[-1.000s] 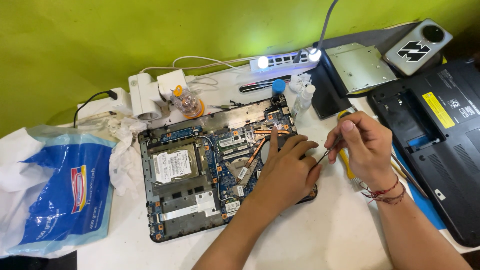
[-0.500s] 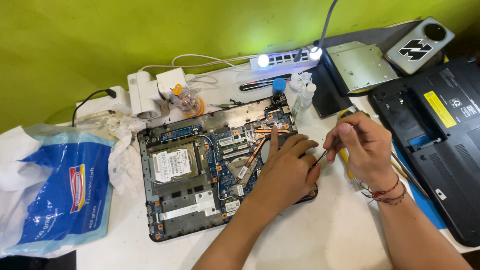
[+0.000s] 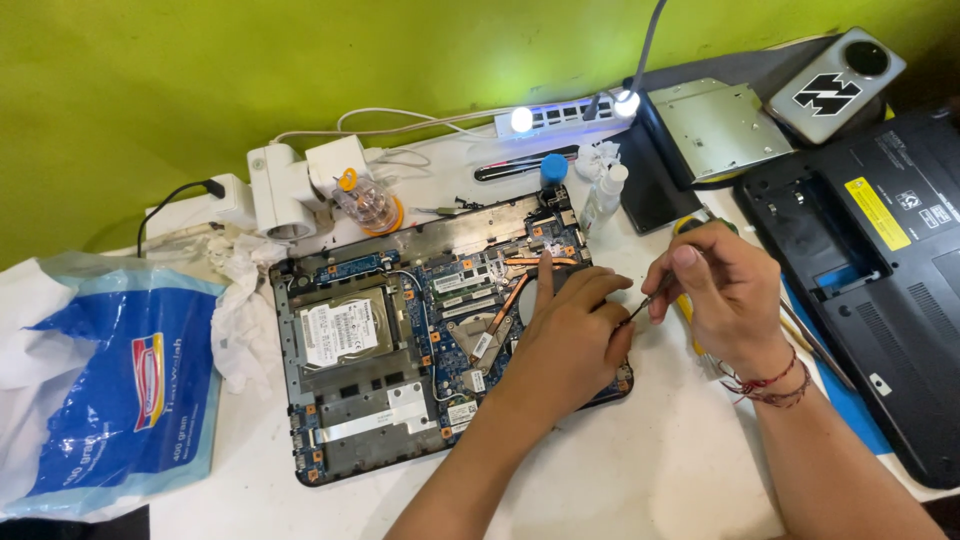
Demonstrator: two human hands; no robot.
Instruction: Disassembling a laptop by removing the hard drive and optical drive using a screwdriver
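An opened laptop base lies on the white table, its blue circuit board, copper heat pipes and silver hard drive exposed. My left hand rests flat on the board's right side, index finger pointing up along the heat pipe. My right hand grips a yellow-handled screwdriver, its thin tip touching the laptop's right edge beside my left fingers.
A blue and white plastic bag lies at the left. Another dark laptop shell sits at the right. A lit power strip, white adapters, a small bottle and an optical drive stand behind.
Both hands stay nearly in place. My right hand has shifted very slightly with the screwdriver tip at the laptop's edge.
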